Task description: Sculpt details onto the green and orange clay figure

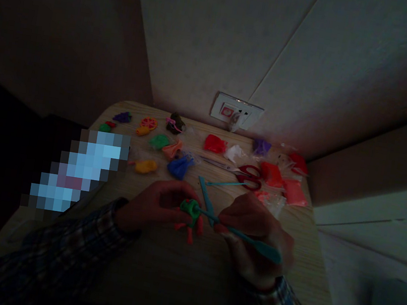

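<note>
My left hand (155,205) is closed around a small green clay figure (190,210) with orange-red legs, holding it just above the wooden table (170,275). My right hand (255,237) grips a teal modelling tool (248,238) like a pen, its tip touching the figure's right side. A second teal tool (204,196) lies on the table just behind the figure. The scene is very dark.
Red-handled scissors (241,172) lie behind my right hand. Bags of red, pink, white and purple clay (283,182) sit at the back right. Small finished clay shapes, blue (180,166), yellow (146,166) and green (159,141), fill the back left. A wall socket (235,111) is behind.
</note>
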The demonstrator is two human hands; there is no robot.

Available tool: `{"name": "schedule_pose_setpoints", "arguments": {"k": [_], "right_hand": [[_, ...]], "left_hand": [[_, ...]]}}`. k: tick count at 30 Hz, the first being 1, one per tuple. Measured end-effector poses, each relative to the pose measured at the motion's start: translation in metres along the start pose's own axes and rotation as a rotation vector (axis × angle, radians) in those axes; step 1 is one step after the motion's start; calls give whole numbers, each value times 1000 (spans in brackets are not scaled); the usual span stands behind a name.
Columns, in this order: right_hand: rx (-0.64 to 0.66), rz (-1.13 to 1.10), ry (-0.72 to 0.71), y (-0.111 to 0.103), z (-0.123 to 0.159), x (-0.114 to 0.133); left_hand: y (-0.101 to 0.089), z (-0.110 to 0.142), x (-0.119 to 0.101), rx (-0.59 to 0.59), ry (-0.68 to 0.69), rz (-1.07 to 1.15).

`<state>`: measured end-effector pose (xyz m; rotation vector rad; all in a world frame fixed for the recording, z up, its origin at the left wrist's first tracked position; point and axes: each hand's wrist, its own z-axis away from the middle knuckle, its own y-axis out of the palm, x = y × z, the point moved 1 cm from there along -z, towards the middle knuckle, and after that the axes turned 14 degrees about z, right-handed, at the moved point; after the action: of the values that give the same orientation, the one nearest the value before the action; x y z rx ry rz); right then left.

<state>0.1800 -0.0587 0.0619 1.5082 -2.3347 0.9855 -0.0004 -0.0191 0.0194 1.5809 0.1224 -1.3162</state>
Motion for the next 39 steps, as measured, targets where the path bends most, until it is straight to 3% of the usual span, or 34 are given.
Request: {"name": "schedule_pose_setpoints", "arguments": {"k": [16,25,30,35,39], "right_hand": [[9,14,-25,3,-2,-1],[103,38,39,1,-2,-3],[53,103,5,3,-2,-1],[6,62,74,5,1,-1],[48,17,103,3,-1,0]], "left_hand": [[0,-1,-1,-42,4,-29],[-7,0,-1,-137,40,-107],[-6,-1,-1,-126,41,-104],[-3,-1,-1,-103,13,-92],[-5,-2,-2,-146,26,-41]]}}
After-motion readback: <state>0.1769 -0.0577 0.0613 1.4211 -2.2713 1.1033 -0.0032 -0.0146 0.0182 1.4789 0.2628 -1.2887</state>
